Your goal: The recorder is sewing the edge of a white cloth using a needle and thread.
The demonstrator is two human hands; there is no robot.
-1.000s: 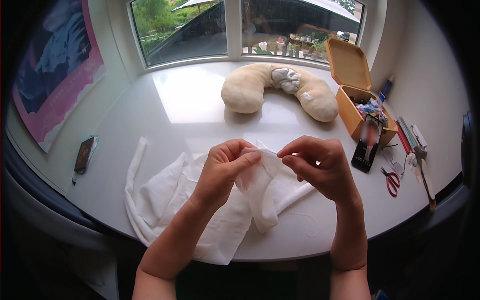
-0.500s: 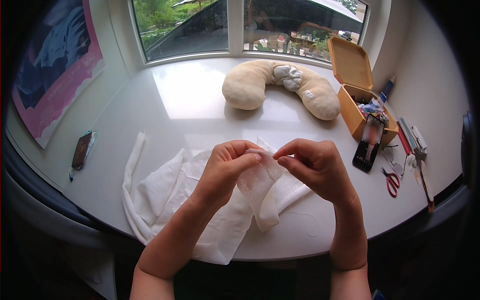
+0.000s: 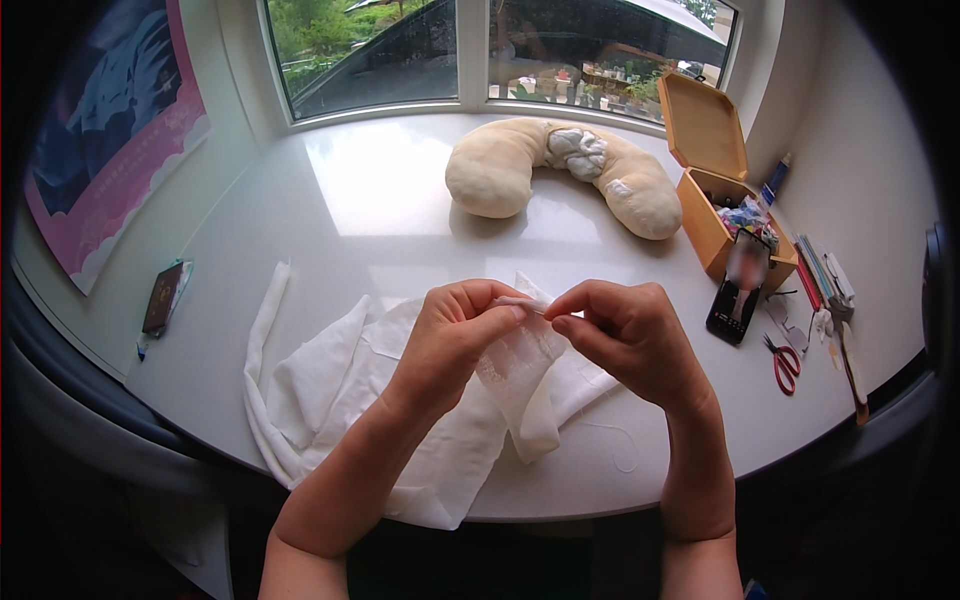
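A white cloth [image 3: 440, 455] lies in loose folds on the near part of the table, its upper edge raised between my hands. My left hand [image 3: 455, 335] is closed, pinching a narrow folded edge of the cloth between thumb and forefinger. At the other end of that edge, my right hand [image 3: 630, 335] is closed too, thumb and forefinger pressed together against the fabric. Whatever sits between the right fingertips is too small to make out. A thin white thread [image 3: 632, 455] loops on the table below the right hand.
Toward the window rests a beige U-shaped pillow [image 3: 490, 175] with white stuffing showing. An open wooden box [image 3: 705, 225] stands at the right, a phone [image 3: 735, 300] leaning against it. Red-handled scissors [image 3: 787, 372] lie nearer. A small dark booklet [image 3: 162, 300] is at the left.
My right fingertips have shifted very slightly against the cloth's folded edge. The left hand keeps its pinch in the same place.
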